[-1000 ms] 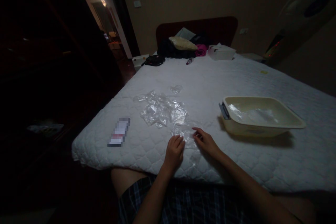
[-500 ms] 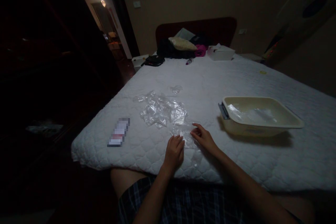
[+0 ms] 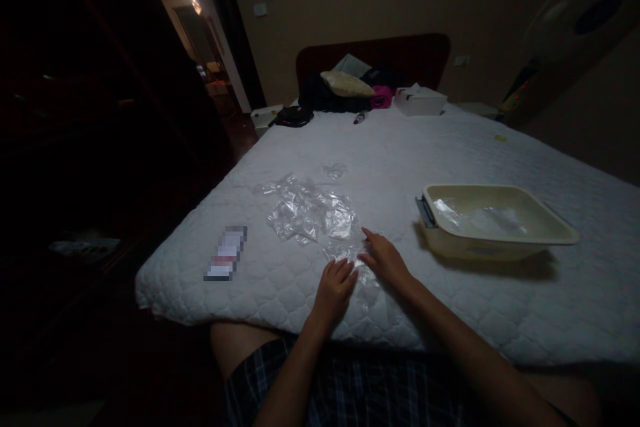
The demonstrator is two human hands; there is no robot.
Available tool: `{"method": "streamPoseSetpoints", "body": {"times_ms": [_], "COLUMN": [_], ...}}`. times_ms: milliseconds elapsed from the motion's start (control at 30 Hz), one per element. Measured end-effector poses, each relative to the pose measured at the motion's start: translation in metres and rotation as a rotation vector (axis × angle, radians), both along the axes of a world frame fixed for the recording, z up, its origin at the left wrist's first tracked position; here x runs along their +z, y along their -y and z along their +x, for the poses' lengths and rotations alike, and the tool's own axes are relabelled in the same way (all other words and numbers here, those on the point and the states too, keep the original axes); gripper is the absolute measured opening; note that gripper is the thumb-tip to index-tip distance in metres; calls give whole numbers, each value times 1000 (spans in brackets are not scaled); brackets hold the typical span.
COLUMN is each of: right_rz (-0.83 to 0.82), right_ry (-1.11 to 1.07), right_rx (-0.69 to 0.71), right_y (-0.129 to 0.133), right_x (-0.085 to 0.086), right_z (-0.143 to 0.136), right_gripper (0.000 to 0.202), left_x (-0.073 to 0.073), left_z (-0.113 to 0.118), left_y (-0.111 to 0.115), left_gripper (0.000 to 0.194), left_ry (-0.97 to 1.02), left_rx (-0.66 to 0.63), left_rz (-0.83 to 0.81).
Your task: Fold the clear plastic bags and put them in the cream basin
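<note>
A clear plastic bag lies flat on the white quilted bed near its front edge. My left hand rests on the left side of this bag, palm down, fingers spread a little. On the bag's right side is my right hand, its index finger and thumb apart and nothing visible between them. Just beyond both hands sits a crumpled pile of clear plastic bags. One small piece of clear plastic lies apart, behind the pile.
A cream plastic tub with clear plastic inside stands at the right. To the left lies a blurred-out phone-like object. Toward the headboard are a white box, a black bag and a pillow.
My right hand has shifted slightly left and flattened, its finger and thumb spreading. My left hand has moved a little right. The plastic between and below them lies more spread out.
</note>
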State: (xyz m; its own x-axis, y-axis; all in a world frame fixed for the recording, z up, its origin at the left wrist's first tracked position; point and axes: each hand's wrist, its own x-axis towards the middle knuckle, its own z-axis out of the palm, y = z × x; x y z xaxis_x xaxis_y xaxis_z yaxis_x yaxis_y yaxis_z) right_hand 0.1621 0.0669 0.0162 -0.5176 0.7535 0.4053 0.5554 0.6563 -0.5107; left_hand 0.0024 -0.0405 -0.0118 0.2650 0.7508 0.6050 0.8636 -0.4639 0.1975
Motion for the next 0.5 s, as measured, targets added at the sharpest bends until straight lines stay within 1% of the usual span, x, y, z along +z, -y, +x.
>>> {"method": "streamPoseSetpoints", "body": {"times_ms": [100,167,233,300,367,433,500], "right_rz": [19,33,71,162,305,469,591], "right_ry": [-65,-126,-143,-83,27,120,185], "right_rx": [-35,-68,-43,86,252,379,429], "right_y": [1,6,16,31,48,62,71], "right_x": [3,10,20,28,29,23,14], "right_z": [4,8,13,18,23,26,28], "right_gripper": [52,44,35,29,30,32,23], "left_x": [-2,-3,-3,-2,-2,-2,-1], "left_z": [0,0,0,0,0,-1,-2], "left_y": [-1,-1,-1,0,1,1,1], "left_gripper": [30,30,31,31,32,34,36], "left_ry": [-6,-7,-5,1,12,19,20], "left_rx": [2,10,17,12,1,-10,-18], "left_rz": [-7,-13,-21,-31,-45,-61,-73]}}
